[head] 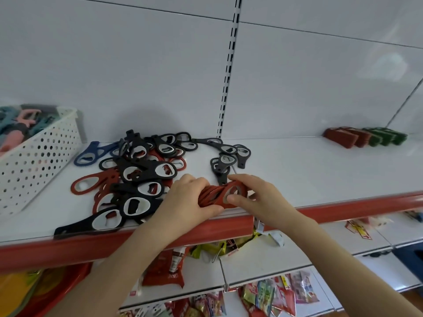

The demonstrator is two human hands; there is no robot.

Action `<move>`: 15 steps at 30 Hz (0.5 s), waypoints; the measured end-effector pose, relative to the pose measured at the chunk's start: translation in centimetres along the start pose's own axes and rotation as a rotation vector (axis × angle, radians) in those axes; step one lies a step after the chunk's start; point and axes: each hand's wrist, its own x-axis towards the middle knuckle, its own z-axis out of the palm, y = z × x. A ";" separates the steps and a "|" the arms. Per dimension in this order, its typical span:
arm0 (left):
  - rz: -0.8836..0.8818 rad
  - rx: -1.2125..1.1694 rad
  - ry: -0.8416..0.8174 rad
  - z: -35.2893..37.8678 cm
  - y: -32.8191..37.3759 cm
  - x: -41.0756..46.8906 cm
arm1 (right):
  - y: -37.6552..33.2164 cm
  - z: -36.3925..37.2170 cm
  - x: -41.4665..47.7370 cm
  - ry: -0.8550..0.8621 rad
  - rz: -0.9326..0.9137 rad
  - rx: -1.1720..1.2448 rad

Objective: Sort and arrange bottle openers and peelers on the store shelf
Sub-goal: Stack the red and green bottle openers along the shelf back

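"White plastic basket (41, 156) at the far left, with round holes in its wall. What is inside?"

"Teal and pink tools (20, 126), too blurred to name. Beside the basket, on the white shelf (320, 170), lies a blue bottle opener (91, 153). Next is a loose heap of black and red bottle openers (137, 170), lying across each other."

"And the hands?"

"The left hand (185, 200) curls its fingers around the left end of a stack of red bottle openers (215, 199). The right hand (258, 200) pinches the right end, thumb on the metal oval of the front opener. The stack stands on edge, close to the shelf's red front strip (343, 207). Just behind it lie a few black openers (226, 161)."

"Further right?"

"Well apart, at the back wall, red blocks (348, 137) and green blocks (386, 136) stand in a row. I cannot tell what they are."
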 end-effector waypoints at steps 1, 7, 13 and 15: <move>0.009 0.016 -0.002 -0.1 0.1 -0.1 | 0.0 -0.2 0.0 0.009 -0.002 0.029; 0.040 -0.079 0.040 0.0 0.7 0.5 | 0.2 -0.2 0.0 0.093 -0.027 0.110; 0.048 -0.071 -0.023 -0.3 0.0 0.6 | 0.4 -0.5 0.4 0.051 -0.044 0.077; 0.051 -0.054 -0.035 -0.6 -0.4 0.4 | 0.6 -0.6 0.4 0.038 -0.063 0.097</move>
